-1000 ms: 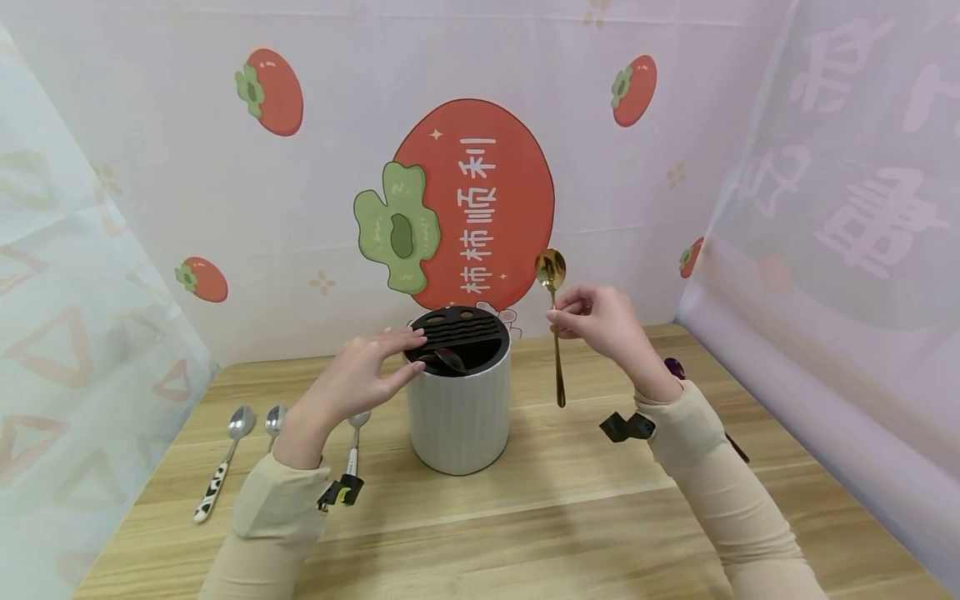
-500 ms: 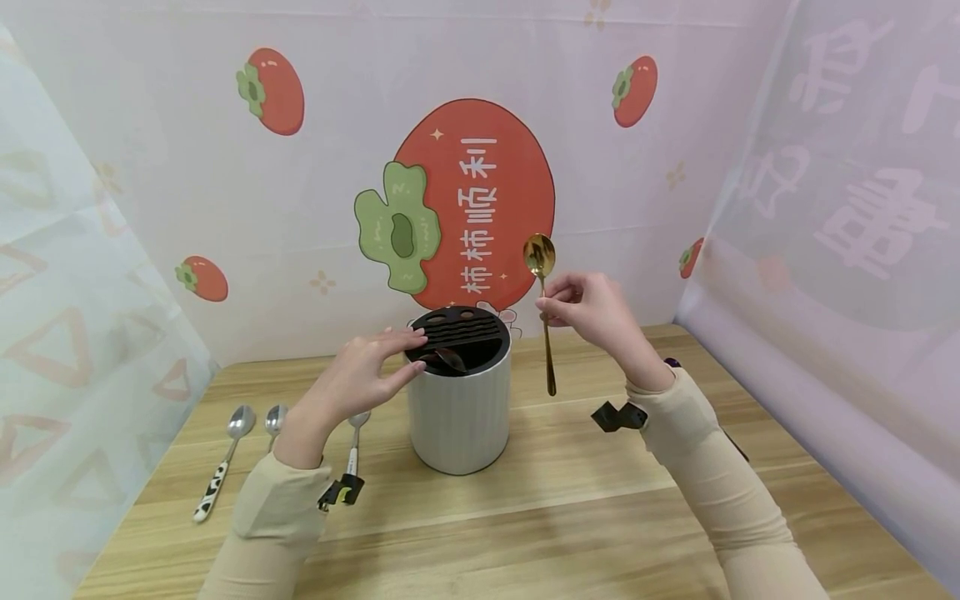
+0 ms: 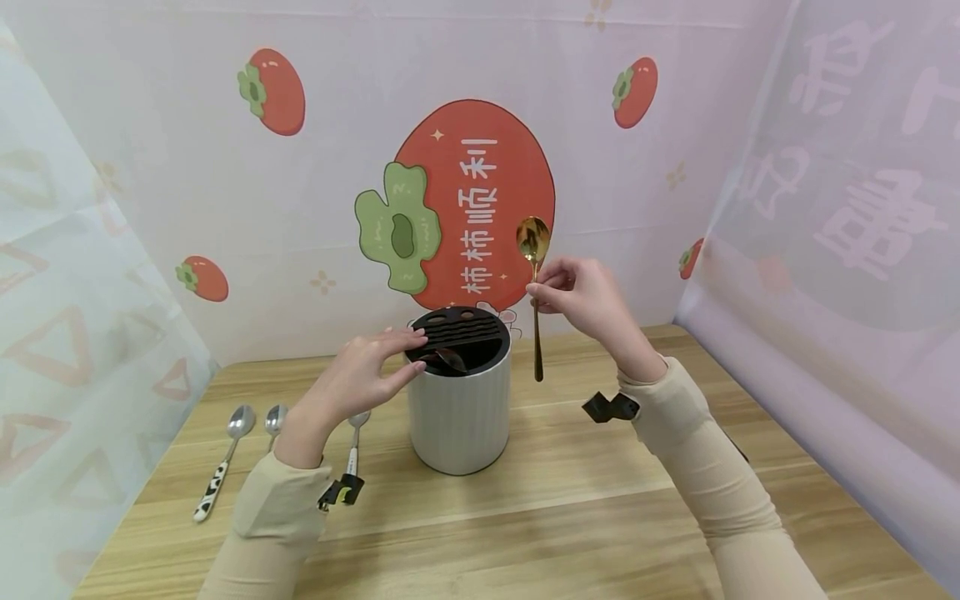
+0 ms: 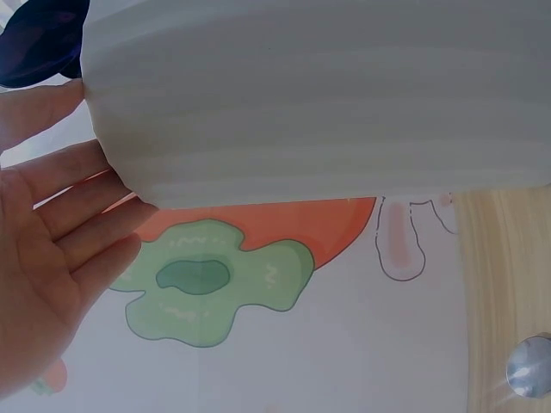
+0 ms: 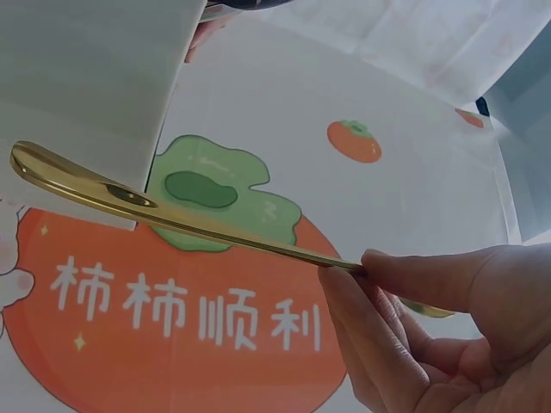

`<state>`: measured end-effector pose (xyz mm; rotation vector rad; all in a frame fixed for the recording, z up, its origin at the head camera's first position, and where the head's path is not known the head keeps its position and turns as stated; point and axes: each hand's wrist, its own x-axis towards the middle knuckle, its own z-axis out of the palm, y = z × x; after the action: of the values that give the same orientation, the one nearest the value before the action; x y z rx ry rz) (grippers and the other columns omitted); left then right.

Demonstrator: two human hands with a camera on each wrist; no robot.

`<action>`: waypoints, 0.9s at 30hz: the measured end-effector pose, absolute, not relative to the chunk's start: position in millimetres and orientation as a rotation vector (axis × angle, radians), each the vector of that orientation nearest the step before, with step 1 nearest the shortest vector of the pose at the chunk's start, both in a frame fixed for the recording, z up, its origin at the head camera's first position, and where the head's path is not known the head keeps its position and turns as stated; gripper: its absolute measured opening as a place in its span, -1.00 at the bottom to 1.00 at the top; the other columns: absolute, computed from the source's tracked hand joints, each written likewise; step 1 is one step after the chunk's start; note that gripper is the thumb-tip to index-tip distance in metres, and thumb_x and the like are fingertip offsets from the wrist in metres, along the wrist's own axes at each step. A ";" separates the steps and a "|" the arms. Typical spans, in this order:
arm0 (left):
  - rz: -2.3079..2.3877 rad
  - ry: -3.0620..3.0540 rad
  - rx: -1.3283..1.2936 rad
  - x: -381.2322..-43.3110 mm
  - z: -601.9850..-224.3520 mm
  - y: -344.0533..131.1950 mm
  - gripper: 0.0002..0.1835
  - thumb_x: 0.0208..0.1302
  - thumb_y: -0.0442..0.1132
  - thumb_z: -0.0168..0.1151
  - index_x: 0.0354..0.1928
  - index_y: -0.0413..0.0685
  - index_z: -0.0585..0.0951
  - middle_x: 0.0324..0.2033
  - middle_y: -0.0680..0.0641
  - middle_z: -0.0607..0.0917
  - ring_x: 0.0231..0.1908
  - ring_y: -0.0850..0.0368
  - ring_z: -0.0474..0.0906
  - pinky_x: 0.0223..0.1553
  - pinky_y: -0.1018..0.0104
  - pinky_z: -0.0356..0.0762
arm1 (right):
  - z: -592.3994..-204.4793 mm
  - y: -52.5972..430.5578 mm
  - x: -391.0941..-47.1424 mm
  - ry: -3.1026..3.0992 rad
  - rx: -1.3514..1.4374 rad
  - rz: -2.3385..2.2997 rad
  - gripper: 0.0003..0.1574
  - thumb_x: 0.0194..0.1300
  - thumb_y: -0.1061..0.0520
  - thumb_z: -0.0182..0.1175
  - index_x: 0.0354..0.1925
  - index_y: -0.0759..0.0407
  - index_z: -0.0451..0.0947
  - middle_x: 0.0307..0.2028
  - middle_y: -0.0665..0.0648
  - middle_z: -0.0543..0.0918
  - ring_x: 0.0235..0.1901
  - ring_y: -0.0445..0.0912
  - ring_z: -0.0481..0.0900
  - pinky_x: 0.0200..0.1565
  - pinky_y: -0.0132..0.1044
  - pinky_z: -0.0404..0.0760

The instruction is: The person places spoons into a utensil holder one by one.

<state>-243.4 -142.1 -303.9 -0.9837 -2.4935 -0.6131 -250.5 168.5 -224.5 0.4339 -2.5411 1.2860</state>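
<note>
A gold spoon stands upright in the air, bowl up, right of the utensil holder. My right hand pinches its handle between thumb and fingers, clear in the right wrist view too, where the spoon crosses the view. The holder is a ribbed white cylinder with a black slotted top. My left hand touches its left rim with extended fingers and thumb. A dark spoon shows its bowl in the front opening, and again beside my left thumb in the left wrist view.
Silver spoons lie on the wooden table at left: one with a black-and-white patterned handle, a second partly behind my left arm, a third nearer the holder. A dark tip shows past my right sleeve. Printed cloth hangs behind.
My right hand has moved left and upward with the gold spoon, closer to the holder. My left hand and the holder stay where they were.
</note>
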 end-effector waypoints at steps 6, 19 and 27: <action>-0.615 -2.490 -0.985 -243.1 -304.1 -142.2 -0.57 0.30 -0.01 0.19 0.13 -0.06 0.59 0.09 -0.06 0.63 0.19 -0.06 0.48 0.27 0.03 0.36 | -219.4 162.8 -249.2 -2.503 0.440 1.305 -0.74 0.23 0.09 0.29 -0.23 0.27 0.59 -0.35 0.22 0.71 -0.43 -0.11 0.70 -0.31 -0.31 0.70; -0.611 -2.498 -0.974 -242.8 -304.3 -142.1 -0.56 0.30 0.00 0.18 0.14 -0.04 0.58 0.11 -0.07 0.62 0.19 -0.06 0.48 0.26 0.01 0.36 | -211.3 153.4 -247.1 -2.419 0.491 1.324 -0.78 0.20 0.10 0.31 -0.25 0.23 0.60 -0.37 0.20 0.71 -0.44 -0.10 0.69 -0.30 -0.26 0.71; -0.621 -2.501 -0.970 -242.7 -304.6 -142.5 -0.56 0.30 0.00 0.18 0.14 -0.04 0.58 0.11 -0.07 0.61 0.20 -0.07 0.47 0.26 0.00 0.35 | -204.6 146.6 -247.3 -2.372 0.536 1.374 -0.77 0.20 0.11 0.31 -0.25 0.25 0.59 -0.36 0.22 0.72 -0.46 -0.12 0.70 -0.34 -0.32 0.69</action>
<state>-242.7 -142.5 -304.6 -0.9698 -2.5015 -0.6210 -247.3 146.6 -204.6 0.5359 -2.3721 1.3738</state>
